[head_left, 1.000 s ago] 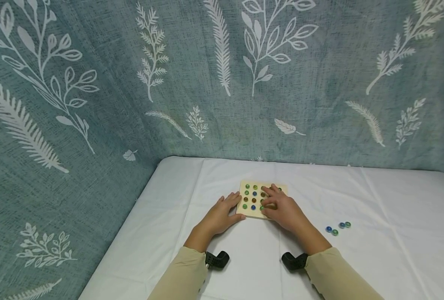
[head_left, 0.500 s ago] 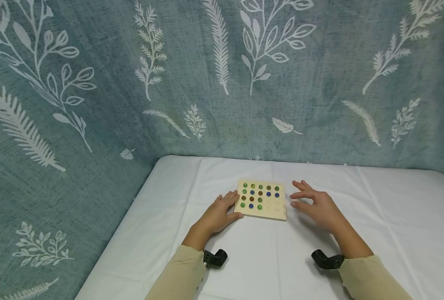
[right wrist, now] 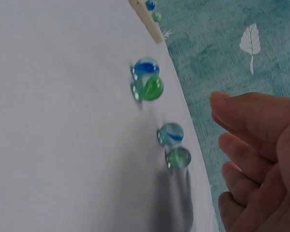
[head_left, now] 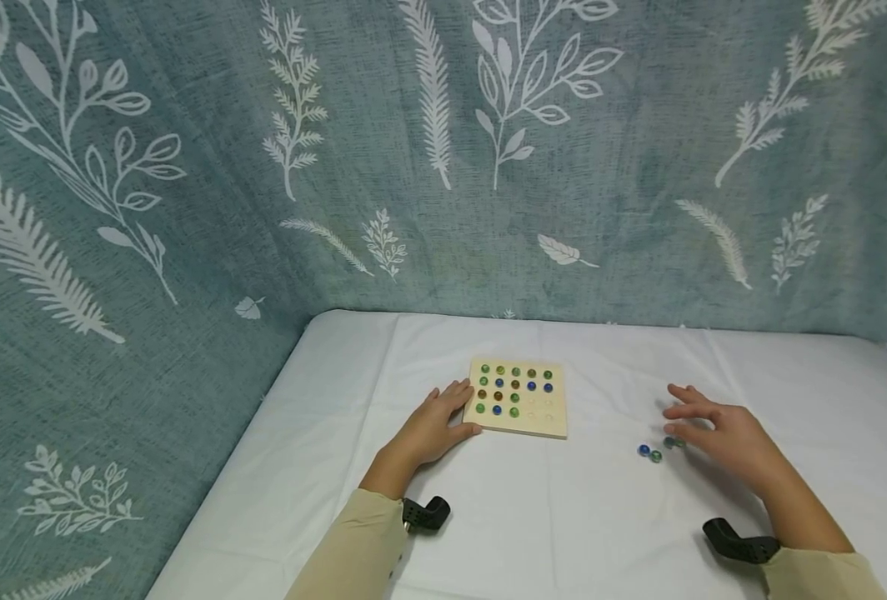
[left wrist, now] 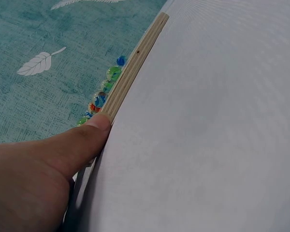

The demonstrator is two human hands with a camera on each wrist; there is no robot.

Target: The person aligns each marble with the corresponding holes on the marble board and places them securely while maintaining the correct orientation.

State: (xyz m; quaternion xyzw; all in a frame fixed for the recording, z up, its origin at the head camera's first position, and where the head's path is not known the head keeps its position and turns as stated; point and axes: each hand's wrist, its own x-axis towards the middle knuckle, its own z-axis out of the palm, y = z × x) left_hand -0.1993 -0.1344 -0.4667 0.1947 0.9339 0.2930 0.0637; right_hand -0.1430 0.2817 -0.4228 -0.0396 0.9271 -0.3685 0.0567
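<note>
A pale wooden board (head_left: 514,423) lies on the white cloth, with rows of glass marbles in its hollows; some hollows at its front right are bare. My left hand (head_left: 434,427) rests on the board's left side, straight fingers along the edge and thumb at the near corner. In the left wrist view the thumb (left wrist: 82,140) touches the layered wooden edge. Out to the right, my right hand (head_left: 724,433) hovers by several loose marbles, its fingers slightly bent with nothing between them. A blue marble (right wrist: 146,67) touches a green marble (right wrist: 149,87); another pair lies nearer the hand.
White cloth (head_left: 383,367) covers the table under both hands. Behind it and on the left hangs a teal curtain (head_left: 383,150) with white leaf patterns. Black wrist cameras (head_left: 426,514) are strapped on both wrists.
My right hand has moved from over the board out to the right, above the loose marbles, uncovering the board's right side. The left hand has kept its place on the board.
</note>
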